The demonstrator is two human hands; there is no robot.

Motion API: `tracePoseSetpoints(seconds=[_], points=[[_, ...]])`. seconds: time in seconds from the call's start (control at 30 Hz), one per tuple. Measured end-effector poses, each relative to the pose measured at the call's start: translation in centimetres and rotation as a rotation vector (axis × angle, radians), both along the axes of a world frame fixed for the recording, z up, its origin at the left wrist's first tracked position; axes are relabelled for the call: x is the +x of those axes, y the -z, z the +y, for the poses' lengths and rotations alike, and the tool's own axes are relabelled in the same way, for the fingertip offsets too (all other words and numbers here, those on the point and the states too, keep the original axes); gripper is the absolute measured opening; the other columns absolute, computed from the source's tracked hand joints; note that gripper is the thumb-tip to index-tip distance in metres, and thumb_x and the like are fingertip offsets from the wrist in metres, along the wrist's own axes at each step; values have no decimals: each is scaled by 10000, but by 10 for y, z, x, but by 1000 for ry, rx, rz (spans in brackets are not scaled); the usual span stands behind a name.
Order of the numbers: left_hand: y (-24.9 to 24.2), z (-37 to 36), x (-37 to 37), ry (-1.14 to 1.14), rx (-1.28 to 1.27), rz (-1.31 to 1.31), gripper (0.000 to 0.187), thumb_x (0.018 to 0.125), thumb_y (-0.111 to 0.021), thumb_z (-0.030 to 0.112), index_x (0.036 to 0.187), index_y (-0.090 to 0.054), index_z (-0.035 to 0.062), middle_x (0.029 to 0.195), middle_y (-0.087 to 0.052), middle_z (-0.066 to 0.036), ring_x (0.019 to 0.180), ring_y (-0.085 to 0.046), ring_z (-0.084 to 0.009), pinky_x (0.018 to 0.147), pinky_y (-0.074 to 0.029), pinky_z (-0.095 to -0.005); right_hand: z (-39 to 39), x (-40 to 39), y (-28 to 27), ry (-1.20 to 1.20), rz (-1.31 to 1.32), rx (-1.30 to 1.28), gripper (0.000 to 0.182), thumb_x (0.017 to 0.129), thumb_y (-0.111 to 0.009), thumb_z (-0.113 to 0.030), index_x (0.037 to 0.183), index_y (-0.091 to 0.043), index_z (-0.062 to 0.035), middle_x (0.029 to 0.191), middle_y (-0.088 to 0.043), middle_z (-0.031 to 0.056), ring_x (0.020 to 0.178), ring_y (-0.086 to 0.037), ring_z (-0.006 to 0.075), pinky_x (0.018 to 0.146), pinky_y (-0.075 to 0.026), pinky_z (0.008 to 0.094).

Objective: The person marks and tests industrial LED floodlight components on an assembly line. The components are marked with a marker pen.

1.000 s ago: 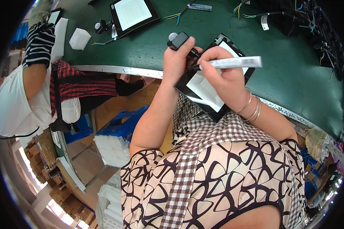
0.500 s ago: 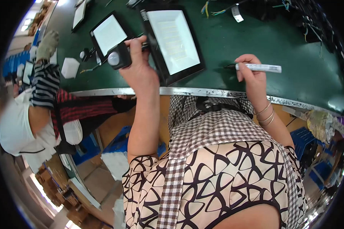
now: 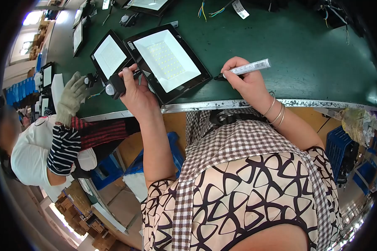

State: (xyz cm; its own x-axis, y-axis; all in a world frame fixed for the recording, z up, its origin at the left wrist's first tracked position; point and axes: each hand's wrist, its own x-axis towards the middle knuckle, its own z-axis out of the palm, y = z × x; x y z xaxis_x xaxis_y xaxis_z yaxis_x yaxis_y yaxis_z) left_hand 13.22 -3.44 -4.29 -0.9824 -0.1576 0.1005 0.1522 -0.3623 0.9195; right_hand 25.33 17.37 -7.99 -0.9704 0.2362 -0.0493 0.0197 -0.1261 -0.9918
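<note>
A black-framed LED floodlight (image 3: 170, 62) with a white reflector and rows of yellow LEDs lies tilted on the green bench. At its left side, my left hand (image 3: 137, 94) is closed around the black motion sensor (image 3: 116, 86), whose round white lens faces outward. My right hand (image 3: 245, 79) pinches a white marker pen (image 3: 253, 66) between thumb and fingers. The pen's dark tip points left, close to the floodlight's lower right corner. Partly behind the sensor, a second floodlight (image 3: 110, 55) lies on the bench.
A co-worker's gloved hand (image 3: 73, 93) rests at the bench's left side. Further floodlights (image 3: 78, 37) stand along the far left, and another (image 3: 148, 4) lies at the top. Cables with bare coloured wires and a white label (image 3: 240, 9) lie at the back. A metal edge (image 3: 197, 106) borders the bench.
The floodlight has shifted left and turned, with my left hand still on its sensor. My right hand has brought the marker pen left toward the floodlight. The co-worker's gloved hand has moved.
</note>
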Motion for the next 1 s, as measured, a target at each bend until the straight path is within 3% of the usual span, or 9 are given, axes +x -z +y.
tracePoseSetpoints(seconds=[0.47,0.67,0.77,0.87,1.0], points=[[-17,4,28,99,-66,196,112,900,-569,129,958,-496,66,935,-594,-99,900,-566,-169,796,-467,-305,-3,-6,2,-29,37,27,52,821,-576,-82,796,-555,-42,657,-488,-38,596,-420,29,511,-343,199],[-19,5,29,106,-94,227,116,898,-569,121,966,-489,72,956,-591,-109,919,-563,-182,816,-459,-323,-3,-13,6,-3,199,399,78,796,-589,-119,777,-570,-46,660,-548,26,556,-472,119,507,-375,248],[-17,4,30,107,-93,227,120,896,-574,123,964,-488,73,956,-592,-112,917,-564,-185,817,-459,-326,-3,-12,6,-39,126,435,75,793,-587,-123,783,-571,-51,647,-540,30,524,-462,134,494,-373,249],[-16,4,32,104,-86,232,117,894,-574,116,961,-488,73,954,-593,-112,916,-565,-184,819,-458,-325,-5,-12,5,-3,106,391,70,798,-583,-106,780,-567,-40,635,-527,15,515,-447,99,481,-357,238],[-15,4,37,83,-96,262,115,893,-565,94,968,-482,67,951,-591,-119,914,-559,-188,843,-444,-330,-5,-7,5,31,53,131,56,808,-574,-73,776,-563,-28,629,-501,-12,542,-427,48,480,-333,214]])
